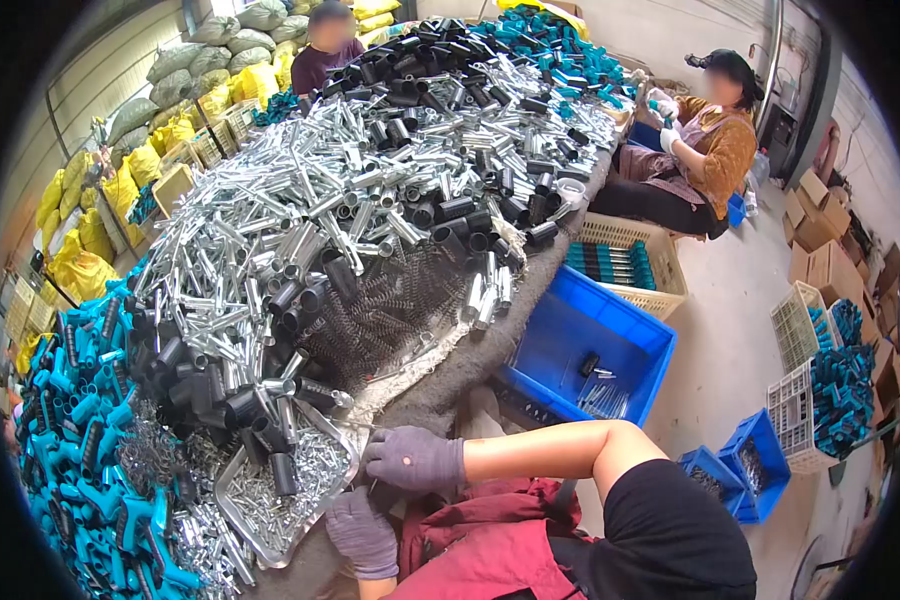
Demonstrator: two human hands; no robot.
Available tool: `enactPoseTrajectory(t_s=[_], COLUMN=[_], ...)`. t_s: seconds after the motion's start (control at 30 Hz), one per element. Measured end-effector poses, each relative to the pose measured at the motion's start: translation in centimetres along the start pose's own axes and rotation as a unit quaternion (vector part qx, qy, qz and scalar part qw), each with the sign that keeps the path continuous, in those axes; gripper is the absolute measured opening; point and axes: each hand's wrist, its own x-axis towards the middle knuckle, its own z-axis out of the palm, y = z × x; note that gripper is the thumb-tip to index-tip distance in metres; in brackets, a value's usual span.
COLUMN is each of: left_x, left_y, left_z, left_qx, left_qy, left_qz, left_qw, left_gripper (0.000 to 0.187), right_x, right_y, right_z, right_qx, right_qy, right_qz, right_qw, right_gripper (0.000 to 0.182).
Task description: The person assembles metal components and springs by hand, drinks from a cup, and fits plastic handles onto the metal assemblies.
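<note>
My right hand (pixel 410 458), in a grey glove, is closed at the table's front edge, around something I cannot make out. Just below it is my left hand (pixel 360 532), also gloved, its fingers curled; whatever it holds is too small to name. Both are beside a clear tray (pixel 237 497) of small metal pieces. Behind the tray lie black tubes (pixel 284 472) and silver metal parts (pixel 300 190), piled high. Dark springs (pixel 370 310) lie in the hollow of the pile. Teal handles (pixel 90 440) are heaped at the left.
A blue crate (pixel 595 340) with thin rods stands right of the table, behind my right arm. Beyond it is a cream basket (pixel 660 260) of teal parts. One person (pixel 720 150) sits at the right; another (pixel 325 50) is behind the pile. Small blue bins (pixel 760 465) stand on the floor.
</note>
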Motion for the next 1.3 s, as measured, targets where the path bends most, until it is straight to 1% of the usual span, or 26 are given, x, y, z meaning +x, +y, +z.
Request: enactPoseTrajectory(t_s=[0.07, 0.2, 0.27, 0.3, 0.4, 0.47, 0.57, 0.7, 0.77, 0.87, 1.0, 1.07, 1.1, 1.17, 1.2, 1.23, 1.27, 1.3], left_x=[0.1, 0.2, 0.1, 0.1, -0.2, -0.2, 0.1, 0.0, 0.0, -0.1, 0.3, 0.5, 0.3, 1.4, 2.0, 3.5, 4.8, 5.9], left_y=[0.0, 0.2, 0.0, 0.0, 0.0, -0.1, 0.4, 0.2, 0.3, 0.4, 0.4, 0.4, 0.7, 1.0, 0.6, 0.6, 0.0, -1.2], left_z=[0.3, 0.2, 0.6, 0.6, 0.8, 0.9, 0.5, 0.8, 0.6, 0.5, 0.3, -0.2, -0.7, -2.7, -3.9, -5.8, -6.6, -6.8], left_qx=[-0.005, 0.000, -0.001, -0.001, -0.014, -0.012, -0.007, -0.013, -0.014, -0.016, -0.025, -0.037, -0.026, -0.176, -0.149, -0.125, -0.119, -0.131], left_qy=[0.027, 0.025, 0.064, 0.063, 0.069, 0.065, 0.081, 0.067, 0.059, 0.051, 0.053, 0.042, 0.045, 0.045, 0.018, 0.012, 0.015, 0.045], left_qz=[0.000, -0.007, 0.000, 0.000, 0.005, -0.002, 0.008, 0.006, -0.004, -0.007, -0.007, 0.010, -0.019, -0.071, -0.060, -0.025, -0.009, 0.015], left_qw=[1.000, 1.000, 0.998, 0.998, 0.998, 0.998, 0.997, 0.998, 0.998, 0.999, 0.998, 0.998, 0.998, 0.981, 0.987, 0.992, 0.993, 0.990], left_gripper=[0.016, 0.014, 0.013, 0.013, 0.011, 0.008, 0.007, 0.007, 0.007, 0.008, 0.008, 0.010, 0.010, 0.017, 0.021, 0.020, 0.020, 0.020], right_x=[-0.4, 0.0, 0.4, 0.5, 0.6, 0.5, 0.3, 0.1, 0.2, 0.2, 0.2, 0.2, 0.2, 0.5, 0.7, 0.8, 0.9, 1.0], right_y=[0.3, 0.9, 0.9, 1.0, 1.6, 1.7, 1.8, 1.7, 1.6, 1.5, 1.5, 1.5, 1.3, 1.6, 1.6, 1.5, 1.6, 1.2], right_z=[0.0, -0.6, -1.4, -1.2, -0.3, 0.4, 1.0, 0.5, 0.3, 0.4, 0.0, 0.5, 0.6, 0.0, -0.3, -0.4, 0.0, -0.5], right_qx=[-0.025, 0.001, -0.029, -0.028, -0.056, -0.070, -0.068, -0.051, -0.041, -0.044, -0.039, -0.057, -0.044, -0.020, -0.013, -0.004, -0.033, -0.033], right_qy=[0.053, 0.045, -0.001, -0.001, 0.010, 0.057, 0.078, 0.080, 0.054, 0.064, 0.051, 0.101, 0.086, 0.096, 0.082, 0.068, 0.092, 0.071], right_qz=[-0.057, -0.060, -0.069, -0.069, -0.091, -0.104, -0.094, -0.093, -0.085, -0.086, -0.082, -0.092, -0.116, -0.092, -0.089, -0.082, -0.089, -0.075], right_qw=[0.997, 0.997, 0.997, 0.997, 0.994, 0.991, 0.990, 0.991, 0.994, 0.993, 0.995, 0.989, 0.989, 0.991, 0.993, 0.994, 0.991, 0.994], right_gripper=[0.023, 0.022, 0.025, 0.025, 0.026, 0.025, 0.027, 0.030, 0.034, 0.037, 0.035, 0.032, 0.032, 0.028, 0.027, 0.027, 0.025, 0.023])
